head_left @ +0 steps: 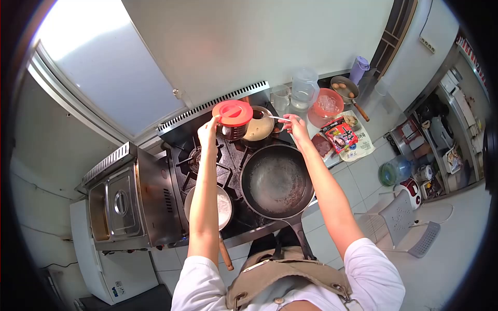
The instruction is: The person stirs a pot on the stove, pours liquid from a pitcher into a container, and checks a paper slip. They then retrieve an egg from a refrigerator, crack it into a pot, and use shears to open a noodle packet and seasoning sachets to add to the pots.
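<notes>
My left hand (208,130) grips a clear container with a red lid (233,113), dark contents showing below the lid, above the back of the stove. The container partly overlaps a pot of tan liquid (259,129) in this view. From the right, my right hand (296,127) has its fingers closed on the handle of a spoon (278,117), which reaches over that pot. Below my hands, a large black frying pan (277,181) sits on the front burner. A small saucepan with whitish contents (224,209) is partly hidden behind my left forearm.
Right of the stove are a red bowl of ice-like pieces (327,103), a clear pitcher (304,89), a red noodle packet (341,136) and a pan of eggs (344,88). A steel appliance (155,197) stands left. The frying pan's handle (302,238) points toward my body.
</notes>
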Tool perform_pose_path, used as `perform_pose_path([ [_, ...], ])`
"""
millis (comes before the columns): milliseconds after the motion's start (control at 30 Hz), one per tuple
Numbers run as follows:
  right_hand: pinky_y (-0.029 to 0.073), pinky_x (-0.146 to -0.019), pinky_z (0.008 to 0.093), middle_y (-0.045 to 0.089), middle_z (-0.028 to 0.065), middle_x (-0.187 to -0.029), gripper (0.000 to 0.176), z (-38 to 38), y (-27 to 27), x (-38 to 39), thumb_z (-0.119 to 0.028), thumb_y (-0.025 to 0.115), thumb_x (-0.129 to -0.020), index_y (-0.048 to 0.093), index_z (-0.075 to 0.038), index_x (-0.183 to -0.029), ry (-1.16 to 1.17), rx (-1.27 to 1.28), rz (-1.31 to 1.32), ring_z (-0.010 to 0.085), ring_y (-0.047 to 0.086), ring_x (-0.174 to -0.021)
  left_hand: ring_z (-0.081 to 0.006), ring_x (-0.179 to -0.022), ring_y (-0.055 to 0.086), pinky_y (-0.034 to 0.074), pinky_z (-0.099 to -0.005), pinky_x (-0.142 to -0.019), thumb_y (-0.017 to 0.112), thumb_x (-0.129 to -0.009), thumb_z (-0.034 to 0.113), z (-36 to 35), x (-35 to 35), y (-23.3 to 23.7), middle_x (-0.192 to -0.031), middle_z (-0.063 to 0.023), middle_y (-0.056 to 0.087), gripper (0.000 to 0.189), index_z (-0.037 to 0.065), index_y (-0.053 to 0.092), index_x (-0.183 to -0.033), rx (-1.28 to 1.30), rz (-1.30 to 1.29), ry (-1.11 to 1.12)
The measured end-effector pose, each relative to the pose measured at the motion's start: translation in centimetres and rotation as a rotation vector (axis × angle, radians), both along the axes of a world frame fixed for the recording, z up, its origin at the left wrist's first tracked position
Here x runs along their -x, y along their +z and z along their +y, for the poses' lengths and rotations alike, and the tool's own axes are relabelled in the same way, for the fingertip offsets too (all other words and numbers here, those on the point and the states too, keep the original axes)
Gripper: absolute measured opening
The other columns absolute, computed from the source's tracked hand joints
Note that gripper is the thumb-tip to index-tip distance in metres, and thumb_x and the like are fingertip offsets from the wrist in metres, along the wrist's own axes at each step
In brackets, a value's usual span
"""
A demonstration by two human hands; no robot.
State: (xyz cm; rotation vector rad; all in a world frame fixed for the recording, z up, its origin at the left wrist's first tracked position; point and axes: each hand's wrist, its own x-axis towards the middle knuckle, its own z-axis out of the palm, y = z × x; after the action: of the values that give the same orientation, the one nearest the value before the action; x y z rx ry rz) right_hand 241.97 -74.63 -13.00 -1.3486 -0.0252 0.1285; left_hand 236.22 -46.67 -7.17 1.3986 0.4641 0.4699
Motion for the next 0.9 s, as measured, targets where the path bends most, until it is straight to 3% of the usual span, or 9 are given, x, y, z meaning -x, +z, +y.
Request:
perform_pose_path([
  [233,0.041,-0.058,0.0209,0.068,0.0053,-0.091,0.028,0.3,-1.1,0.8,-0.024,0.039,-0.096,0.058,-0.005,-0.102,-0.017,0.110,0.014,0.0057,0.055,-0.063,-0.0031,-0.062,0.041,0.029,-0.0205,-0.058,0.067,-0.077,0.021,0.7,2.8,0.3,-0.069,0.0062,0.054,0.015,0.007,0.066,-0.075,0.204,-0.151,0.051],
  [300,0.043,-0.056,0.0222,0.068,0.0061,-0.090,0.026,0.6,-1.2,1.0,-0.022,0.041,-0.095,0.058,-0.003,-0.102,-0.035,0.203,-0.068,0.0064,0.055,-0.062,-0.0023,-0.056,0.037,0.027,-0.0186,-0.052,0.065,-0.079,0.019,0.8,3.1,0.9,-0.068,0.0056,0.053,0.016,0.004,0.066,-0.084,0.226,-0.164,0.084],
  [433,0.048,-0.060,0.0266,0.067,0.0086,-0.087,0.021,1.5,0.0,2.0,-0.016,0.043,-0.095,0.058,-0.004,-0.100,-0.051,0.416,-0.402,0.0115,0.058,-0.062,-0.0028,-0.052,0.034,0.025,-0.0182,-0.050,0.067,-0.078,0.018,1.1,4.3,2.8,-0.065,0.0068,0.049,0.012,0.006,0.063,-0.078,0.255,-0.186,0.091],
  [500,0.049,-0.064,0.0306,0.066,0.0091,-0.089,0.018,1.5,1.2,2.8,-0.014,0.043,-0.093,0.058,-0.005,-0.099,-0.026,0.482,-0.430,0.0185,0.061,-0.069,-0.0025,-0.052,0.034,0.024,-0.0186,-0.050,0.067,-0.077,0.018,1.3,4.5,3.2,-0.064,0.0070,0.048,0.012,0.007,0.063,-0.078,0.270,-0.185,0.111],
  [600,0.047,-0.078,0.0345,0.063,0.0081,-0.096,0.017,1.3,2.2,3.2,-0.013,0.049,-0.088,0.059,-0.005,-0.099,0.016,0.780,-0.802,0.0284,0.058,-0.088,-0.0015,-0.051,0.034,0.023,-0.0187,-0.049,0.068,-0.077,0.019,1.9,4.5,3.6,-0.062,0.0078,0.047,0.011,0.009,0.062,-0.076,0.279,-0.189,0.077],
  [700,0.046,-0.080,0.0342,0.063,0.0082,-0.097,0.017,1.2,1.9,3.0,-0.014,0.050,-0.087,0.060,-0.006,-0.099,-0.003,0.874,-0.980,0.0284,0.057,-0.089,-0.0014,-0.050,0.033,0.022,-0.0188,-0.048,0.069,-0.076,0.020,2.1,4.7,3.6,-0.060,0.0089,0.045,0.011,0.011,0.061,-0.073,0.282,-0.182,0.046],
  [767,0.049,-0.072,0.0332,0.064,0.0080,-0.096,0.018,1.2,2.0,2.9,-0.014,0.047,-0.090,0.060,-0.006,-0.100,-0.014,0.909,-0.898,0.0242,0.061,-0.081,-0.0022,-0.054,0.036,0.025,-0.0197,-0.052,0.068,-0.077,0.019,1.8,4.6,3.6,-0.063,0.0070,0.050,0.011,0.008,0.064,-0.076,0.260,-0.162,0.054],
  [833,0.050,-0.063,0.0300,0.067,0.0093,-0.092,0.021,1.3,1.3,1.5,-0.015,0.043,-0.093,0.060,-0.005,-0.099,-0.092,0.411,-0.367,0.0161,0.061,-0.069,-0.0030,-0.059,0.039,0.028,-0.0206,-0.056,0.067,-0.077,0.019,1.7,4.5,3.3,-0.067,0.0052,0.054,0.013,0.005,0.067,-0.079,0.238,-0.144,0.062],
  [900,0.041,-0.055,0.0222,0.067,0.0041,-0.095,0.026,0.3,2.5,1.0,-0.024,0.038,-0.095,0.057,-0.007,-0.103,-0.105,0.232,-0.013,0.0077,0.053,-0.060,-0.0038,-0.060,0.041,0.029,-0.0208,-0.057,0.068,-0.076,0.021,1.6,4.2,3.0,-0.069,0.0041,0.056,0.015,0.006,0.068,-0.079,0.186,-0.112,0.018],
])
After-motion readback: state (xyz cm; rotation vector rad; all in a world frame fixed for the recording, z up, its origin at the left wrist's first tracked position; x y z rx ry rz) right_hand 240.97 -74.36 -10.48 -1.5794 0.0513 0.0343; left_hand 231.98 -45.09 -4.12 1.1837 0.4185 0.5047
